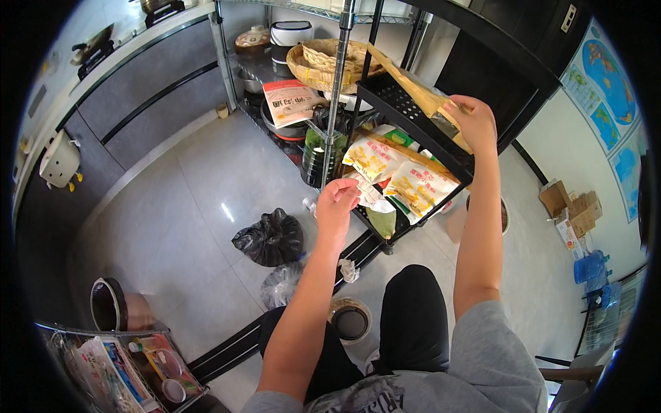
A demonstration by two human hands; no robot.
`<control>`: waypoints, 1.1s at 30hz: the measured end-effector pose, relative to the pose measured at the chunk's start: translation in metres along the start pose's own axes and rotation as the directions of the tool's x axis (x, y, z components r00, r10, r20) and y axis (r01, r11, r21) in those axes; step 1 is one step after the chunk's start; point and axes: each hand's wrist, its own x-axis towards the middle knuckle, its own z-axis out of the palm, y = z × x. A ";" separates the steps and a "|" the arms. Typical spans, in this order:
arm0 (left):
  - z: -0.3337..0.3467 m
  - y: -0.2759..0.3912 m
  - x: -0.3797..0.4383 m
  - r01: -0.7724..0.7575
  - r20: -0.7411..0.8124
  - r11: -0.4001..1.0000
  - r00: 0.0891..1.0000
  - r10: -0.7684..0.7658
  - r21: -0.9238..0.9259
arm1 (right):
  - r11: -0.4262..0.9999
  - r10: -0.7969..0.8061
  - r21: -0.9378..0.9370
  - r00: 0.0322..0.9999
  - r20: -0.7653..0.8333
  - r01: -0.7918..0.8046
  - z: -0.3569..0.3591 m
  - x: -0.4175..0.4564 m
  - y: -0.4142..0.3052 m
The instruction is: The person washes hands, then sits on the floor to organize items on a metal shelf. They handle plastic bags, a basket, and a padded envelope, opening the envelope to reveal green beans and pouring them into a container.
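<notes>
My right hand [472, 121] pinches a long, tan folded packet or wrapper [413, 90], whose exact kind I cannot make out. It slants over the upper black perforated tray [395, 98] of a rack. Lower and to the left, my left hand [335, 206] has loosely curled fingers with nothing visible in them. Just beyond its fingertips lies a crumpled pale bag [367, 193]. Two white printed flour bags, a left one [374, 157] and a right one [421, 188], rest on the lower tier. A green leaf-shaped item [382, 222] sits at that tier's front corner.
A chrome shelf post [335, 93] rises left of the rack. Behind it are woven baskets [330, 62] and a dark green bottle [315, 155]. On the floor lie a black plastic bag [271, 237], a clear bag [281, 284] and a round container [351, 320] between my legs.
</notes>
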 end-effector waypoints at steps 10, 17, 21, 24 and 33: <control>0.014 0.021 -0.019 -0.101 0.108 0.980 0.991 0.083 0.173 | 0.947 -0.035 0.321 0.996 0.085 0.006 -0.031 -0.098 -0.072; -0.007 0.030 -0.025 -0.189 0.038 0.977 0.982 0.186 0.097 | 0.554 -0.108 0.747 0.859 0.501 -0.366 -0.012 -0.139 -0.049; -0.029 0.035 -0.031 -0.119 0.082 0.992 0.990 0.115 0.035 | 0.508 -0.129 0.600 0.634 0.763 -0.618 0.041 -0.151 -0.010; -0.037 0.036 -0.035 -0.006 -0.039 0.997 0.999 0.009 0.079 | 0.270 -0.028 0.523 0.536 0.844 -0.809 0.073 -0.174 0.006; -0.048 0.030 -0.051 0.090 -0.247 0.923 0.969 0.006 0.374 | 0.297 -0.209 0.554 0.514 0.832 -0.778 0.097 -0.205 0.014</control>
